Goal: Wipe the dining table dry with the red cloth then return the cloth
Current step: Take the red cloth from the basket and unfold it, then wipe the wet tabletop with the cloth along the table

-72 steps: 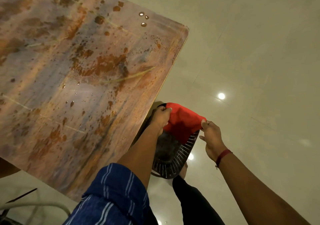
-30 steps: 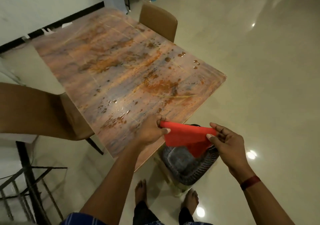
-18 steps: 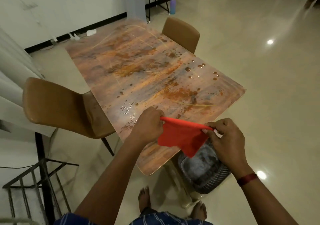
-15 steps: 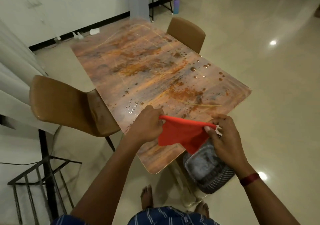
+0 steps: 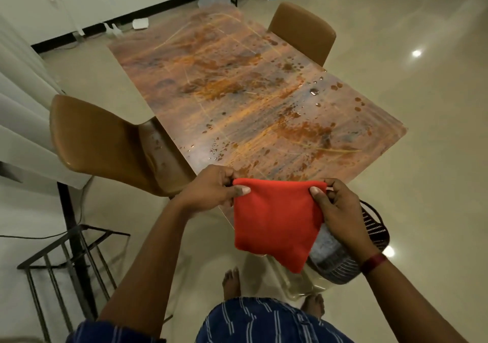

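Wet-spotted tabletop (image 5: 237, 99) unwiped; left hand (image 5: 211, 192) and right hand (image 5: 335, 205) pinch red cloth's (image 5: 274, 218) top corners, spread, next lay it down on droplets (image 5: 314, 91).

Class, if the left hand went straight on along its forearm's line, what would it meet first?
Probably the near end of the dining table, just beyond the red cloth the left hand grips; its height above the tabletop is unclear.

Both arms extended forward, forearms bare and converging, left grip (image 5: 211, 192) and right grip (image 5: 340, 208) at roughly equal height, each pinching one top corner of the red cloth (image 5: 274, 223) between thumb and curled fingers, thumbnails toward camera.
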